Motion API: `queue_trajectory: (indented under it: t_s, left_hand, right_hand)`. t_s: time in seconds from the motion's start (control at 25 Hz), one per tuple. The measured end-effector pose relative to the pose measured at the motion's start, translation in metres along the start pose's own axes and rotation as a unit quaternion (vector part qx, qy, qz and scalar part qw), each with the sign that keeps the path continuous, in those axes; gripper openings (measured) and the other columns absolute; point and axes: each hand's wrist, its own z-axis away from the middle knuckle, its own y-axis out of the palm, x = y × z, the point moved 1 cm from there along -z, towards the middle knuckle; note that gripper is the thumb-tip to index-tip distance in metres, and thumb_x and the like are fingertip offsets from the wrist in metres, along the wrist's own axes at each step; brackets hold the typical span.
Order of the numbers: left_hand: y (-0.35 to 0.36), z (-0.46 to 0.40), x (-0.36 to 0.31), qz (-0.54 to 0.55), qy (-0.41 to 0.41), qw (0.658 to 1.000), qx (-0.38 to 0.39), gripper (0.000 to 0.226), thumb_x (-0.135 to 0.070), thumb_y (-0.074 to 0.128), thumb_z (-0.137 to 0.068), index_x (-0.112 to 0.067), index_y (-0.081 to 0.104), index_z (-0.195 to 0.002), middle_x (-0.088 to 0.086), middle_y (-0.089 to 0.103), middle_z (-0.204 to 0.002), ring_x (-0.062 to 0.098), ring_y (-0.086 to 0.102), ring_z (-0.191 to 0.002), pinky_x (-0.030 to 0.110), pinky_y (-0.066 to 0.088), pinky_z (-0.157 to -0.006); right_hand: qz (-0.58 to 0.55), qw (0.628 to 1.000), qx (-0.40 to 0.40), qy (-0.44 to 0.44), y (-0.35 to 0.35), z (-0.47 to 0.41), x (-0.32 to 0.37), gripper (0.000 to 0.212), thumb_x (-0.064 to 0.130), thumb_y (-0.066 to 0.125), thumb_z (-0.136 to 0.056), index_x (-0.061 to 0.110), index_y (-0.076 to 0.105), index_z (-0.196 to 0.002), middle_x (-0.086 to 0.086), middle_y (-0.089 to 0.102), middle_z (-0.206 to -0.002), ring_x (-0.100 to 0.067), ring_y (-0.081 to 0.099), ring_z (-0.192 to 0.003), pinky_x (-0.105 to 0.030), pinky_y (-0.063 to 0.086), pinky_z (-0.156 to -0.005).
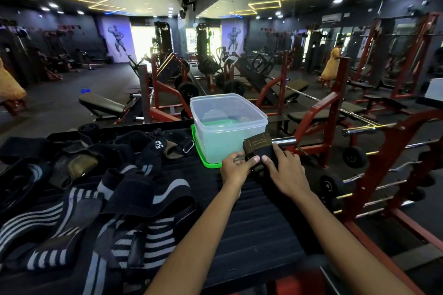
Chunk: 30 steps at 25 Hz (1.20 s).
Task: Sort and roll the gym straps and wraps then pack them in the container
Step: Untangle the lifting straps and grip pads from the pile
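Note:
A black strap with a brown stitched pad [257, 148] stands partly rolled on the black table, right in front of the clear plastic container [227, 124]. My left hand [236, 167] pinches the strap's near left side, thumb on top. My right hand [284, 171] holds its right side, thumb pressed on the black fabric. The container stands open on its green lid [203, 160]. A heap of black and grey-striped wraps [124, 211] covers the table's left half. Behind the heap lie more black straps and brown padded grips [79, 163].
The black ribbed table top [251, 230] ends just right of my right arm. Beyond that edge stand a red rack with dumbbells [354, 157] and barbell ends. Benches and red machines fill the floor behind. A person in yellow [332, 64] stands far back right.

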Motion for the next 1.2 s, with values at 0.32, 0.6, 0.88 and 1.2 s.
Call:
queue_trajectory:
  t_s: [0.32, 0.6, 0.88, 1.2]
  left_hand:
    - [-0.007, -0.007, 0.000, -0.079, 0.008, 0.996, 0.038, 0.023, -0.004, 0.063, -0.090, 0.011, 0.065, -0.108, 0.014, 0.069, -0.086, 0.014, 0.064, -0.066, 0.027, 0.059, -0.067]
    - [-0.011, -0.001, -0.003, -0.208, 0.082, 0.974, 0.031, 0.035, -0.012, 0.065, -0.091, 0.003, 0.061, -0.122, 0.020, 0.072, -0.097, 0.011, 0.067, -0.060, 0.020, 0.056, -0.071]
    - [-0.010, -0.003, -0.005, -0.167, 0.080, 0.981, 0.053, 0.029, -0.011, 0.062, -0.092, 0.003, 0.062, -0.118, 0.028, 0.070, -0.080, -0.001, 0.059, -0.041, 0.017, 0.054, -0.060]
    - [-0.011, 0.004, 0.000, -0.258, 0.062, 0.961, 0.071, 0.026, -0.017, 0.058, -0.095, -0.001, 0.068, -0.077, 0.022, 0.073, -0.085, 0.025, 0.071, -0.076, 0.034, 0.056, -0.082]
  right_hand:
    - [0.035, 0.996, -0.066, -0.056, -0.001, 0.001, -0.003, 0.077, 0.062, 0.062, -0.081, 0.019, 0.044, -0.143, -0.010, 0.052, -0.122, -0.028, 0.047, -0.117, -0.041, 0.038, -0.096]
    - [-0.008, 0.990, 0.063, -0.128, 0.010, -0.006, -0.012, 0.101, 0.039, 0.082, -0.071, 0.024, 0.023, -0.152, -0.012, 0.025, -0.153, -0.029, 0.029, -0.139, -0.039, 0.030, -0.114]
    - [0.003, 0.984, -0.004, -0.178, 0.003, -0.009, -0.016, 0.067, 0.009, 0.074, -0.078, 0.021, 0.050, -0.140, -0.018, 0.050, -0.135, -0.036, 0.048, -0.120, -0.035, 0.034, -0.104]
    - [0.040, 0.978, -0.033, -0.201, 0.004, -0.006, -0.008, 0.051, -0.004, 0.064, -0.079, 0.016, 0.065, -0.125, -0.013, 0.059, -0.131, -0.038, 0.052, -0.105, -0.034, 0.039, -0.093]
